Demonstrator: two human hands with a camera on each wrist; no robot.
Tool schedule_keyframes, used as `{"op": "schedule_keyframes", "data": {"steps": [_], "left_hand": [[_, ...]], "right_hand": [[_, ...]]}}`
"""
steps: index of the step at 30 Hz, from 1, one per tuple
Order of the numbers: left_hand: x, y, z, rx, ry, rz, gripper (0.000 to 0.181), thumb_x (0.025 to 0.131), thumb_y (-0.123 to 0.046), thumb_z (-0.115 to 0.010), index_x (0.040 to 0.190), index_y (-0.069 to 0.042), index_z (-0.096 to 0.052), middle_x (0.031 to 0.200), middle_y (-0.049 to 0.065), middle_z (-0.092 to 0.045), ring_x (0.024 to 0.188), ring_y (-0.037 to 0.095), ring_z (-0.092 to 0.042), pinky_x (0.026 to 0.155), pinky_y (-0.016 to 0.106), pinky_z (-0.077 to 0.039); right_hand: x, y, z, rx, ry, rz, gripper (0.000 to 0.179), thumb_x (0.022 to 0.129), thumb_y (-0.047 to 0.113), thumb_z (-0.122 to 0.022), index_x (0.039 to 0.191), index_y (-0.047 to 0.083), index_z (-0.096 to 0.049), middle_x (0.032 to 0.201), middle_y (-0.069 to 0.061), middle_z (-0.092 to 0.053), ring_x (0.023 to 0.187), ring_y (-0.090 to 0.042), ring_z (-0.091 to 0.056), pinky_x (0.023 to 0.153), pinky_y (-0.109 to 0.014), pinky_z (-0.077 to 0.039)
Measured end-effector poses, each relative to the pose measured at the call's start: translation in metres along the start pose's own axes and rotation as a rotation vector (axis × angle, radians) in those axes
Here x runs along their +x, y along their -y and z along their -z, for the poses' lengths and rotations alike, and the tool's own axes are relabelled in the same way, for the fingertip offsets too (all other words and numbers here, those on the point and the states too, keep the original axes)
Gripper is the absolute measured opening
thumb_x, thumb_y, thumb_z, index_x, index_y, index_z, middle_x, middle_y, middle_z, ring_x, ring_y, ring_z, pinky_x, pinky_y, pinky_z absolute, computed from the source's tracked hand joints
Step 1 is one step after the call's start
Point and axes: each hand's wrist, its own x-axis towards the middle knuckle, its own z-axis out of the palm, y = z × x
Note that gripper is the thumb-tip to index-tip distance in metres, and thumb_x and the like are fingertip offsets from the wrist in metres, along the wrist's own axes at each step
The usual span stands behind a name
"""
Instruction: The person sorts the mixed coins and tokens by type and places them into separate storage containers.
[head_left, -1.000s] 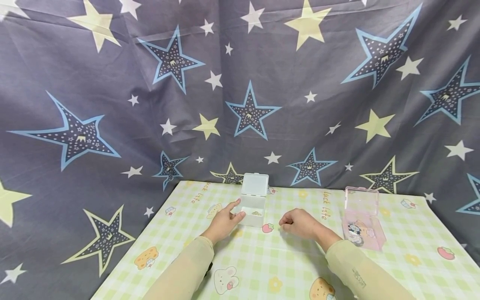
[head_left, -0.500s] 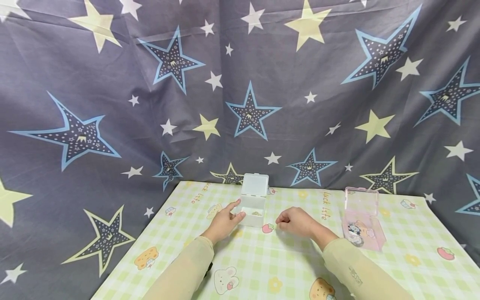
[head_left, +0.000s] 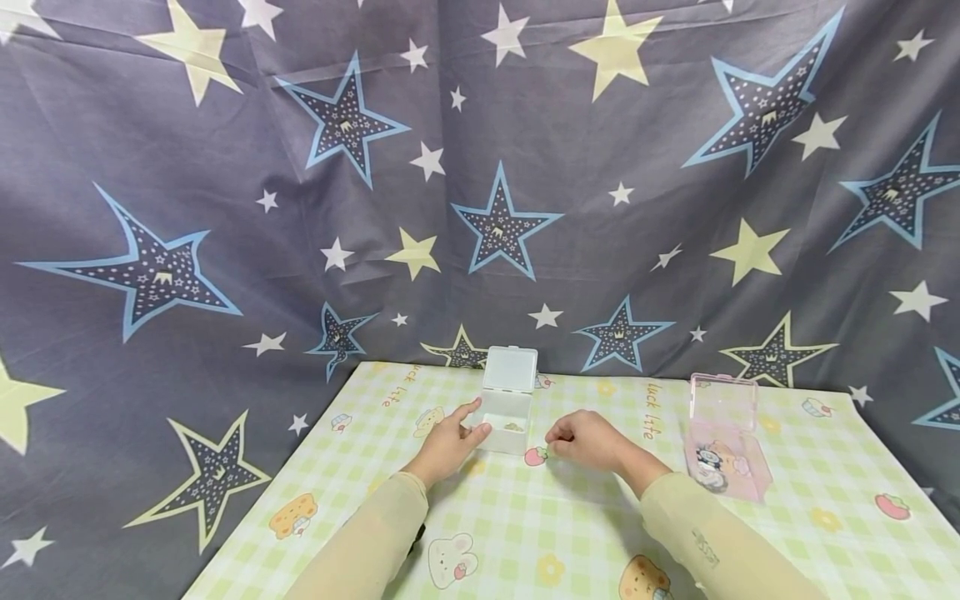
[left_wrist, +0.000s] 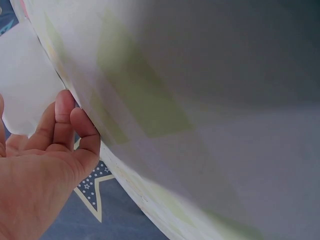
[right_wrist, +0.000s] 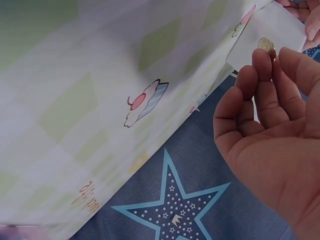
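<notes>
My left hand (head_left: 444,446) holds a small white box (head_left: 504,440) by its left side, fingers behind and thumb at the front corner. The box's lid (head_left: 511,368) stands raised at the back. Inside, on the right, lie small gold-coloured pieces (head_left: 513,427). In the left wrist view the left hand (left_wrist: 55,155) curls beside the white box wall (left_wrist: 30,75). Just right of the box, my right hand (head_left: 588,442) pinches a gold coin (right_wrist: 266,45) between thumb and fingertips, as the right wrist view shows; from the head the coin is hidden.
A clear pink box (head_left: 738,475) with its lid up stands to the right, with black-and-white round items (head_left: 709,468) inside. A green checked cloth with printed pictures (head_left: 502,517) covers the table. A dark star-patterned curtain (head_left: 480,125) hangs right behind it.
My right hand has moved a little left, towards the white box, with the coin in its fingers. The left hand and both boxes stay where they were.
</notes>
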Motion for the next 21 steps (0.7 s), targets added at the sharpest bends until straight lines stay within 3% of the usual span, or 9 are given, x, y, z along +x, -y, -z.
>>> {"op": "schedule_keyframes", "data": {"steps": [12,21], "left_hand": [[-0.001,0.000,0.001,-0.016,-0.005,0.009,0.066,0.108,-0.047,-0.063,0.165,-0.022,-0.043,0.094,0.004,-0.074,0.076,0.013,-0.064,0.076,0.034,-0.055],[0.000,0.000,0.000,-0.014,-0.012,0.024,0.066,0.107,-0.047,-0.064,0.165,-0.024,-0.044,0.095,0.004,-0.075,0.078,0.012,-0.064,0.076,0.033,-0.055]], "right_hand": [[0.004,0.004,-0.003,-0.009,-0.031,0.057,0.011,0.098,0.012,-0.075,0.104,0.007,-0.082,0.090,0.004,-0.079,0.077,-0.004,-0.062,0.075,-0.025,-0.054],[0.008,0.011,-0.002,-0.010,-0.055,0.047,0.012,0.100,0.014,-0.074,0.105,0.007,-0.082,0.094,0.003,-0.081,0.081,-0.004,-0.064,0.078,-0.027,-0.056]]}}
